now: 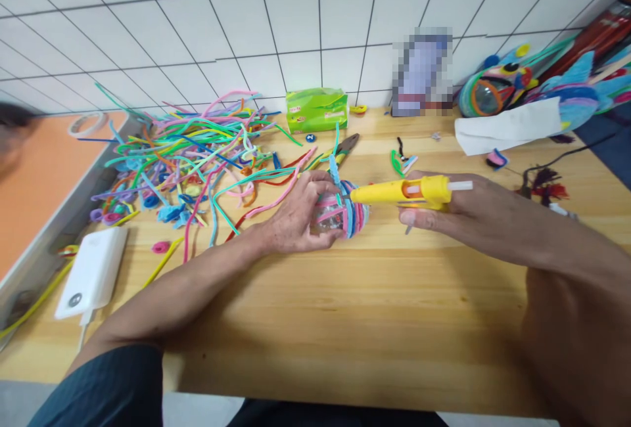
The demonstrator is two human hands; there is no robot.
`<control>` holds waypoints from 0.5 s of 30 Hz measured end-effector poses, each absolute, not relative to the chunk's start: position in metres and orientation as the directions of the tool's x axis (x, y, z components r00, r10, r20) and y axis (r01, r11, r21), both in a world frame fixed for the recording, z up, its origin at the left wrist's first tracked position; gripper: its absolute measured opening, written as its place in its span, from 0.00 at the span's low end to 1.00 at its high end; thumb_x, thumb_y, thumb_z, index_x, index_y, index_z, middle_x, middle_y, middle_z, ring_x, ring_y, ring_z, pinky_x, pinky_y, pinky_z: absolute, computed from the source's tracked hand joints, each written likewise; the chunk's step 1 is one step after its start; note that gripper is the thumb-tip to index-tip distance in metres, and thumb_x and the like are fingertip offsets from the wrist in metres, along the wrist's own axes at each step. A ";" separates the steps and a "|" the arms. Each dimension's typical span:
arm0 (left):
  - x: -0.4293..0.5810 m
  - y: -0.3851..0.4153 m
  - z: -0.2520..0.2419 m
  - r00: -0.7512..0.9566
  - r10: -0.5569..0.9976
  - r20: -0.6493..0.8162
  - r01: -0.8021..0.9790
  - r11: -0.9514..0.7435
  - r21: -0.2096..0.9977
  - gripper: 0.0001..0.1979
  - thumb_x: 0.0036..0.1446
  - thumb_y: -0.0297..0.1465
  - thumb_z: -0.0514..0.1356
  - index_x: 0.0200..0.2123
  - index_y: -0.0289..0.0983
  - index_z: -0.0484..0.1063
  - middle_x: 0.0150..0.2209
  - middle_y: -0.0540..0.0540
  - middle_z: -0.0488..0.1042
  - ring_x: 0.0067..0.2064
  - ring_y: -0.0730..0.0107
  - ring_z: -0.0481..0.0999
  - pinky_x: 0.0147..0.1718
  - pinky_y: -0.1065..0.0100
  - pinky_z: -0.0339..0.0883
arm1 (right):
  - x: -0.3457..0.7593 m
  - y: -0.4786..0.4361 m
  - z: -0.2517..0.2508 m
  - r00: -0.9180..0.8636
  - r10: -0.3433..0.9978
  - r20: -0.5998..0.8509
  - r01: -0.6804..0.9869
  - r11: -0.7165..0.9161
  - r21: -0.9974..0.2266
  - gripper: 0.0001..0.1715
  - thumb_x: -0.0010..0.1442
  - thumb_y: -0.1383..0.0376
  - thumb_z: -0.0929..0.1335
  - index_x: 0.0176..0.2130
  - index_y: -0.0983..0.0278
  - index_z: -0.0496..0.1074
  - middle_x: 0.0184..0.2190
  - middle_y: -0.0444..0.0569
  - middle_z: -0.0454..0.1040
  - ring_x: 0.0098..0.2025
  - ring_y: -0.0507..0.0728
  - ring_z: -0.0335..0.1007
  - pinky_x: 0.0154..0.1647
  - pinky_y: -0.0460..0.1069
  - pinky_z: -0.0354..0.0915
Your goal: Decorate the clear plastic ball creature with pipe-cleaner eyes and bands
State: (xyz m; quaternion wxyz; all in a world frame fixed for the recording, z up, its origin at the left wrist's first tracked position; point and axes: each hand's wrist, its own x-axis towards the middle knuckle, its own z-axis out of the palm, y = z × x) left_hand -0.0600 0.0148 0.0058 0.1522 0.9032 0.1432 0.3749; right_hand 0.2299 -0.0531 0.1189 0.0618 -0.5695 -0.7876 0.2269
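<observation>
My left hand [308, 217] is wrapped round a clear plastic bottle [329, 218] lying on the table, partly covered with pink, blue and purple pipe cleaners. A light blue pipe cleaner [334, 171] sticks up from it, away from me. In my right hand [444, 210] is a yellow hot glue gun [407, 190] with a white glue stick out of its back end. Its nozzle points left and meets, or nearly meets, the blue band on the bottle; contact is hard to tell. My left fingers hide part of the bottle.
A tangle of pipe cleaners [207, 134] spreads over the left. Pliers [348, 146] lie beyond the bottle, near a green tissue pack [317, 110]. A white power bank [93, 269] sits front left. Finished pipe-cleaner crafts [493, 92] and white paper [510, 126] are at the right.
</observation>
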 end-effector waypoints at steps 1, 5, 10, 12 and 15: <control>-0.060 0.015 0.006 0.679 0.374 0.631 0.146 -0.912 0.383 0.34 0.62 0.43 0.70 0.64 0.41 0.59 0.58 0.36 0.67 0.60 0.49 0.70 0.59 0.45 0.73 | 0.230 -0.053 0.119 -0.338 0.927 -0.162 0.874 0.245 -0.420 0.26 0.64 0.42 0.59 0.31 0.57 0.71 0.31 0.52 0.77 0.34 0.64 0.77 0.36 0.57 0.68; -0.061 0.014 0.006 0.689 0.392 0.610 0.166 -0.904 0.393 0.34 0.62 0.43 0.70 0.64 0.43 0.58 0.58 0.37 0.67 0.60 0.48 0.71 0.58 0.44 0.74 | 0.233 -0.056 0.120 -0.330 0.927 -0.175 0.883 0.238 -0.405 0.27 0.64 0.42 0.59 0.32 0.57 0.72 0.30 0.52 0.77 0.34 0.64 0.76 0.36 0.57 0.68; -0.061 0.015 0.004 0.684 0.387 0.618 0.163 -0.907 0.387 0.35 0.61 0.44 0.70 0.64 0.43 0.58 0.58 0.36 0.67 0.60 0.48 0.71 0.58 0.44 0.73 | 0.236 -0.058 0.123 -0.322 0.924 -0.206 0.897 0.228 -0.379 0.31 0.64 0.40 0.58 0.33 0.57 0.74 0.31 0.54 0.78 0.35 0.66 0.77 0.36 0.58 0.68; -0.061 0.015 0.003 0.682 0.384 0.623 0.160 -0.909 0.385 0.35 0.61 0.44 0.70 0.65 0.43 0.58 0.58 0.36 0.67 0.60 0.48 0.71 0.58 0.44 0.73 | 0.235 -0.057 0.122 -0.336 0.918 -0.211 0.890 0.236 -0.390 0.32 0.65 0.39 0.57 0.34 0.58 0.75 0.31 0.54 0.79 0.35 0.65 0.77 0.36 0.58 0.68; -0.060 0.014 0.003 0.680 0.385 0.624 0.161 -0.909 0.385 0.35 0.61 0.44 0.70 0.65 0.42 0.59 0.58 0.36 0.67 0.60 0.48 0.71 0.59 0.45 0.72 | 0.234 -0.057 0.121 -0.356 0.922 -0.151 0.891 0.287 -0.352 0.33 0.67 0.39 0.57 0.32 0.57 0.75 0.30 0.52 0.79 0.32 0.63 0.77 0.35 0.56 0.70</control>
